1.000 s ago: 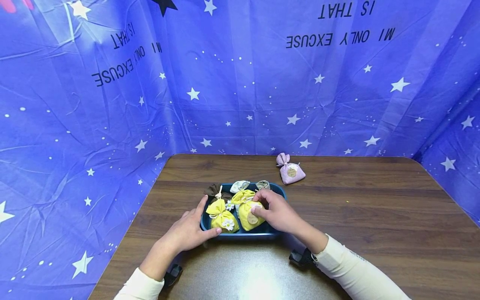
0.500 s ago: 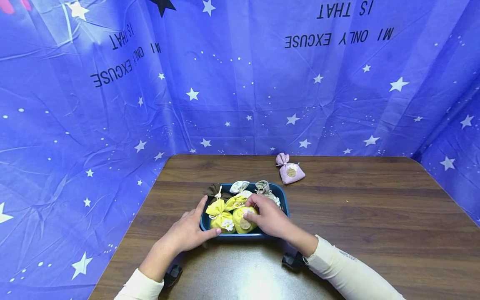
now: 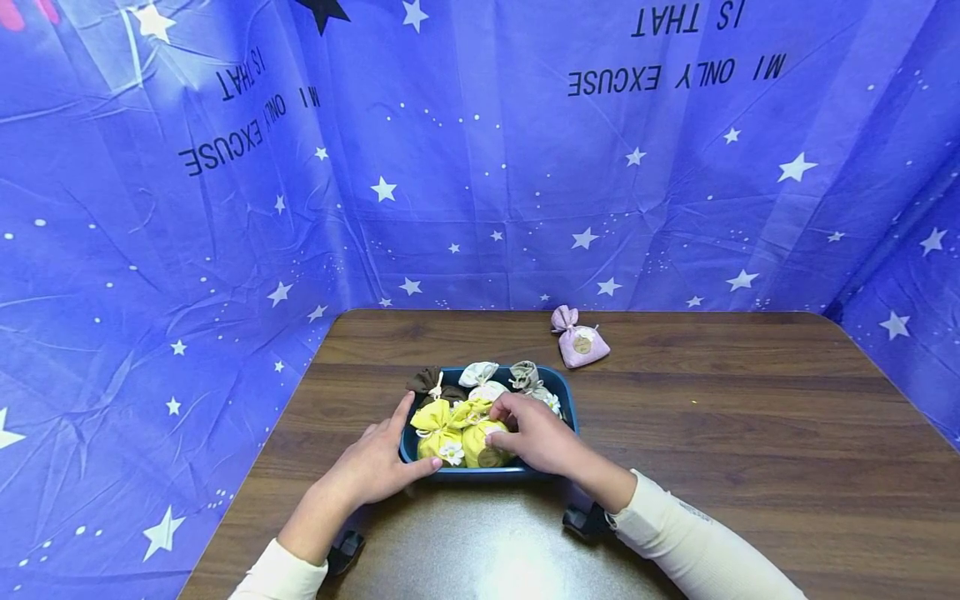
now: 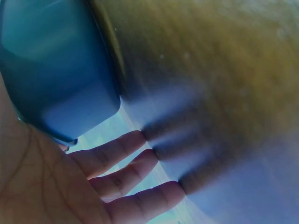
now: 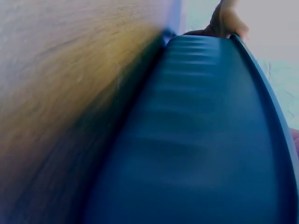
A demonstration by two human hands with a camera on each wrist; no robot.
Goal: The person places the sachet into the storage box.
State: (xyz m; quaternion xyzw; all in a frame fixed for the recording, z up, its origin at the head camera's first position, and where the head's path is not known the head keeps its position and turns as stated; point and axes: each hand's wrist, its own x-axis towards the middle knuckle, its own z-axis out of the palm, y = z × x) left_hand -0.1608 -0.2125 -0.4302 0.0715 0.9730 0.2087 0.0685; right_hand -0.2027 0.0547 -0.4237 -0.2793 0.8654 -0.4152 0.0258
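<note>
A dark blue plastic basin (image 3: pixel 487 473) holds several small drawstring pouches. My right hand (image 3: pixel 542 433) reaches over its right end and pinches the right yellow pouch (image 3: pixel 472 448), which has a round tag. Against its left side sits another yellow pouch (image 3: pixel 429 444) with a white flower. My left hand (image 3: pixel 375 463) spans the basin's left end, thumb on the front rim and index finger at the back-left edge. In the left wrist view its other fingers (image 4: pixel 126 172) extend straight beside the basin wall (image 4: pixel 60 60). The right wrist view mostly shows the basin's front wall (image 5: pixel 201 135).
Behind the yellow pouches lie a dark brown pouch (image 3: pixel 426 381), a white one (image 3: pixel 480 373) and a grey one (image 3: pixel 524 374). A pink pouch (image 3: pixel 585 346) lies on the wooden table (image 3: pixel 712 417) behind the basin. A blue star-printed curtain (image 3: pixel 487 167) encloses the table.
My right hand has shifted left with the right yellow pouch, bringing it against the left yellow pouch and lower in the basin. My left hand has stayed in place.
</note>
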